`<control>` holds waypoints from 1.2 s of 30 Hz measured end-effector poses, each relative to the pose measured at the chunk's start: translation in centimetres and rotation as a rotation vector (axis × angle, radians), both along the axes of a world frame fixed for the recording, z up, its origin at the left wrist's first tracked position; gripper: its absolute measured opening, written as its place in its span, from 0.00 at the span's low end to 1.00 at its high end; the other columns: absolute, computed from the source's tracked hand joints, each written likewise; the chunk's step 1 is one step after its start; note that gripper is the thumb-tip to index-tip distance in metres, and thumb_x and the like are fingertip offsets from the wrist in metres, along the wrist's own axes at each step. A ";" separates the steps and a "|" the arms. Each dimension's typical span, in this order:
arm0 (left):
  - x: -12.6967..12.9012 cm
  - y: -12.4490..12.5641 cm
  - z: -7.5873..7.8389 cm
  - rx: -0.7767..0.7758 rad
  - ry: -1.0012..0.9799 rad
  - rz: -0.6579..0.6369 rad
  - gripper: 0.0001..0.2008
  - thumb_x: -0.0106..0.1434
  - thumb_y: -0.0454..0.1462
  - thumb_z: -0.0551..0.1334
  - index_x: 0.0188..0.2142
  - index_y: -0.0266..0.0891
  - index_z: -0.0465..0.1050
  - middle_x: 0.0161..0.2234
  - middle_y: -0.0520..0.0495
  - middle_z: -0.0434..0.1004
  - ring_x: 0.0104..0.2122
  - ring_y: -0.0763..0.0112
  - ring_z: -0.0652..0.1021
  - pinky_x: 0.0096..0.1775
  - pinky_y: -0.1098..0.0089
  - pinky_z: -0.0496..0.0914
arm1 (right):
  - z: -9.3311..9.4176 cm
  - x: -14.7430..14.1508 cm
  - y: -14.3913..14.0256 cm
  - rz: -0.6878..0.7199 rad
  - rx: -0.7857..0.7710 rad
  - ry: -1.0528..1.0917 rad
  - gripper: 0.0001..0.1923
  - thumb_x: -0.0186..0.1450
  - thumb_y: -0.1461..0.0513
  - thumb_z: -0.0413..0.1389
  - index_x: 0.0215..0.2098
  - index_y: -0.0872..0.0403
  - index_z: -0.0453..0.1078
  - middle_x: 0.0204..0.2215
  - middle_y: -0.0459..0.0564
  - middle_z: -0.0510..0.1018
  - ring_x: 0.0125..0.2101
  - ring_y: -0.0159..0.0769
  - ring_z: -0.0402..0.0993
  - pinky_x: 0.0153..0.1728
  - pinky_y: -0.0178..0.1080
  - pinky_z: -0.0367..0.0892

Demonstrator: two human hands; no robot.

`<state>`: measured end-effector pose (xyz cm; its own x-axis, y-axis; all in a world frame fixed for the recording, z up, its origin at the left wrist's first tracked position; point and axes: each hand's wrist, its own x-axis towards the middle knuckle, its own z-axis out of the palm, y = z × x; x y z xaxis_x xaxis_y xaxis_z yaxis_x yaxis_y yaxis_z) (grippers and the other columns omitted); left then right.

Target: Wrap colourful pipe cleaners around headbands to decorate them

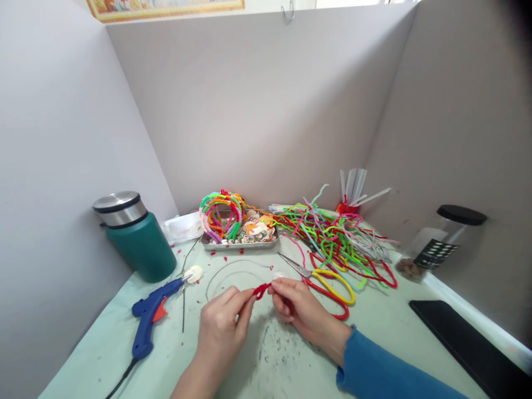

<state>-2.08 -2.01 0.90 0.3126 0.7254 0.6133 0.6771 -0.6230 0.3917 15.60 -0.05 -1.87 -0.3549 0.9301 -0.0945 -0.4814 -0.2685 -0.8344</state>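
Between my two hands a short red pipe cleaner (261, 290) is bent into a small loop. My left hand (224, 318) pinches its left end between thumb and forefinger. At the other end, my right hand (300, 309) grips it with the fingertips, the remaining fingers curled in. Just beyond the right hand lie scissors (328, 280) with yellow and red handles, their blades pointing left and away. A thin wire (224, 265) curves over the table behind the left hand. Part of the red piece is hidden by my fingers.
A blue glue gun (152, 316) lies left, its nozzle at a pale disc (194, 274), near a green flask (141, 244). Behind are a metal tray (241, 245) and a pile of colored pipe cleaners (332, 233). A jar (436, 244) and black slab (469, 343) are right.
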 end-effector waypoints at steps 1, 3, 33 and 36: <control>0.0 0.0 -0.1 0.034 0.035 -0.006 0.08 0.63 0.35 0.55 0.37 0.39 0.74 0.23 0.50 0.69 0.22 0.74 0.70 0.26 0.75 0.62 | -0.1 0.0 0.1 -0.005 -0.003 0.009 0.13 0.60 0.58 0.55 0.23 0.56 0.62 0.14 0.40 0.64 0.13 0.22 0.50 0.14 0.30 0.43; 0.1 0.0 -0.4 0.097 0.103 -0.018 0.08 0.62 0.34 0.56 0.36 0.40 0.74 0.21 0.51 0.68 0.21 0.74 0.69 0.25 0.74 0.60 | -0.1 0.0 0.1 -0.018 -0.010 0.009 0.14 0.60 0.58 0.56 0.22 0.57 0.62 0.14 0.40 0.63 0.14 0.22 0.49 0.14 0.30 0.42; 0.7 -0.1 -1.0 -0.341 0.203 0.093 0.04 0.62 0.37 0.53 0.33 0.42 0.65 0.23 0.54 0.76 0.21 0.71 0.75 0.24 0.74 0.60 | 1.1 -0.4 -1.4 -0.225 0.565 -0.414 0.10 0.62 0.57 0.55 0.29 0.54 0.74 0.35 0.50 0.73 0.39 0.37 0.69 0.43 0.39 0.63; 0.6 0.1 -1.1 -0.358 0.217 0.132 0.07 0.63 0.37 0.52 0.40 0.43 0.66 0.22 0.54 0.76 0.21 0.70 0.76 0.26 0.74 0.62 | 1.3 -0.3 -1.8 -0.279 0.726 -0.545 0.09 0.63 0.59 0.53 0.31 0.51 0.75 0.40 0.50 0.70 0.45 0.38 0.65 0.49 0.42 0.60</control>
